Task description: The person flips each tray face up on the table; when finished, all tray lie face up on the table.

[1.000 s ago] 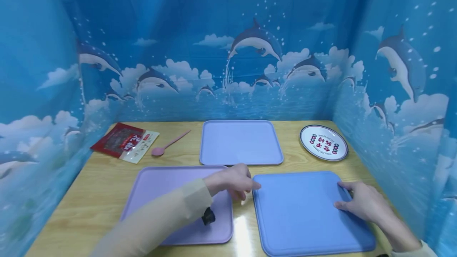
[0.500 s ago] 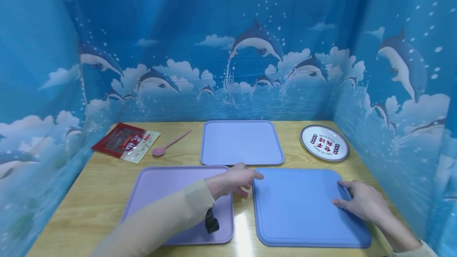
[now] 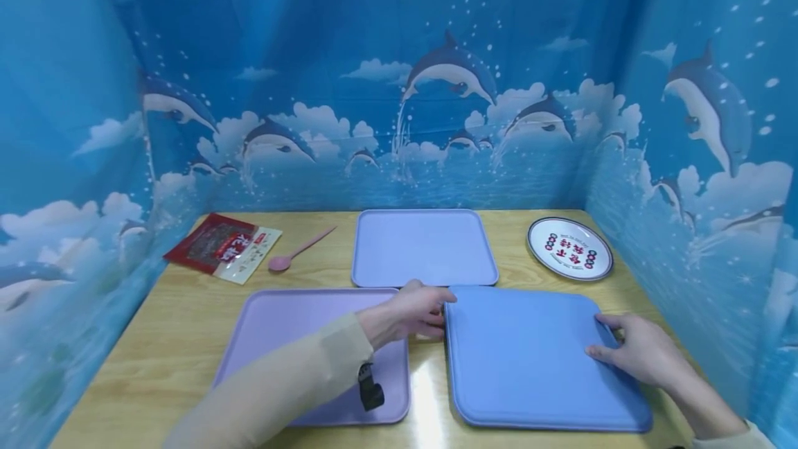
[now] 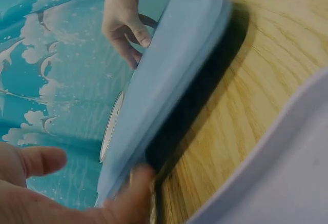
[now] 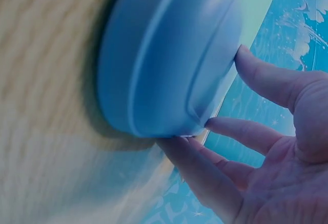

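A blue rectangular case [image 3: 530, 359] with rounded corners lies at the right front, its far left corner raised a little. My left hand [image 3: 414, 310] is at that corner, one fingertip over the top and other fingers at the side edge. In the left wrist view, the edge of the case [image 4: 169, 70] passes between my spread fingers [image 4: 46, 161], one of them blurred, above a dark shadow. My right hand [image 3: 642, 348] grips the right side. The right wrist view shows its thumb [image 5: 264, 75] on one face and fingers under the opposite edge of the case [image 5: 169, 65].
A light purple tray [image 3: 280, 310] lies under my left forearm. Behind stand another pale violet tray [image 3: 424, 248], a white plate [image 3: 570, 248] with red print, a pink spoon [image 3: 280, 263] and a red packet [image 3: 218, 248]. A dolphin-print curtain [image 3: 399, 89] surrounds the wooden table.
The blue case has shifted slightly away from me, and its far left corner has risen. My left hand has followed that corner; my right hand keeps to the right side.
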`<action>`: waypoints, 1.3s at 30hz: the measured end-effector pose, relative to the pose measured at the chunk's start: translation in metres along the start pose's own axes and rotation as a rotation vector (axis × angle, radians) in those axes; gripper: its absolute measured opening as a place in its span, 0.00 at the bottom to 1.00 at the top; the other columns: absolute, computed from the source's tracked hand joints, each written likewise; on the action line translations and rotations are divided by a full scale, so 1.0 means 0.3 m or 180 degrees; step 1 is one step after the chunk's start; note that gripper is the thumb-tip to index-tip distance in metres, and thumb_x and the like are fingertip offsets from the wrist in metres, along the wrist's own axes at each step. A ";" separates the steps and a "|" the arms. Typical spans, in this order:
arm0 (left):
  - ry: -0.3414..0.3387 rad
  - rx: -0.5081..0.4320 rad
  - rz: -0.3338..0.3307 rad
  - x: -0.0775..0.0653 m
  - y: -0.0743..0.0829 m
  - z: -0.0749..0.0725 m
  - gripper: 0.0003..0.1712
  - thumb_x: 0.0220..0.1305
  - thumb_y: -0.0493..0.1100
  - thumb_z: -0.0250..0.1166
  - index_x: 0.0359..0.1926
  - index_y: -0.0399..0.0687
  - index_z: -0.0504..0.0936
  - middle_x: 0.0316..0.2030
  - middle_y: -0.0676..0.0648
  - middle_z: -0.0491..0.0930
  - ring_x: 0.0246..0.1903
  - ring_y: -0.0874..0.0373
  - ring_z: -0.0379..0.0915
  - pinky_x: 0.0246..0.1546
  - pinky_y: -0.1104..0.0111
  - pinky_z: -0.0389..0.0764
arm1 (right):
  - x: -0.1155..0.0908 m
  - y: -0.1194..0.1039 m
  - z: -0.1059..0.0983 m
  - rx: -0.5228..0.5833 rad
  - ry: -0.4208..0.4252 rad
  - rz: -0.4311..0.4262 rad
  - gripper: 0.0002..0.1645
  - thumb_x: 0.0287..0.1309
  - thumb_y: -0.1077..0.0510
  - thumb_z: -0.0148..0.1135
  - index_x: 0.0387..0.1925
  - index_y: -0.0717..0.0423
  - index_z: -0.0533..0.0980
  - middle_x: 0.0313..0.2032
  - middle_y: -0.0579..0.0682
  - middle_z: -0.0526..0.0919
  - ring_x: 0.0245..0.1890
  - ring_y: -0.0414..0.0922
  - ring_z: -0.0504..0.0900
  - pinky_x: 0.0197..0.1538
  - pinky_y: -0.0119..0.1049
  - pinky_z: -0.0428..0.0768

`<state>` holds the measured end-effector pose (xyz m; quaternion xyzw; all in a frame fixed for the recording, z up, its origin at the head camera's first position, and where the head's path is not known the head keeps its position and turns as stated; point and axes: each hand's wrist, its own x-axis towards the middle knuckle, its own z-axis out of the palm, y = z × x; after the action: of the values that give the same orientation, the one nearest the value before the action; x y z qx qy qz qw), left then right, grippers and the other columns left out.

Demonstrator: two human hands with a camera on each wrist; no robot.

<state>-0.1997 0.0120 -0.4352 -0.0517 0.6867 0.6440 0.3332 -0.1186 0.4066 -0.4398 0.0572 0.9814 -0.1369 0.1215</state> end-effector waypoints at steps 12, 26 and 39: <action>0.0103 0.0000 0.0829 0.018 -0.003 -0.035 0.34 0.65 0.27 0.76 0.72 0.43 0.85 0.51 0.38 0.87 0.40 0.54 0.90 0.47 0.59 0.98 | 0.006 0.000 -0.005 0.0270 0.0057 -0.0249 0.53 0.63 0.39 0.83 0.73 0.75 0.75 0.64 0.80 0.83 0.54 0.72 0.90 0.55 0.65 0.90; -0.0430 0.0135 0.0950 -0.051 0.225 -0.042 0.26 0.74 0.32 0.72 0.71 0.50 0.88 0.54 0.42 0.83 0.42 0.58 0.88 0.54 0.58 0.97 | 0.001 -0.010 -0.010 0.1780 -0.0755 -0.0105 0.51 0.79 0.49 0.71 0.82 0.78 0.59 0.80 0.84 0.59 0.68 0.75 0.83 0.56 0.55 0.96; -0.0537 0.0072 0.1200 -0.114 0.381 0.033 0.25 0.75 0.33 0.73 0.70 0.48 0.88 0.47 0.46 0.81 0.43 0.58 0.86 0.55 0.56 0.97 | 0.015 -0.014 -0.014 0.2439 -0.1098 -0.0322 0.49 0.83 0.52 0.64 0.85 0.76 0.52 0.84 0.81 0.53 0.70 0.60 0.85 0.61 0.53 0.95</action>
<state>-0.2266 0.0278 -0.3197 0.1356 0.6611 0.6893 0.2637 -0.1244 0.4042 -0.4360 0.0262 0.8265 -0.5052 0.2470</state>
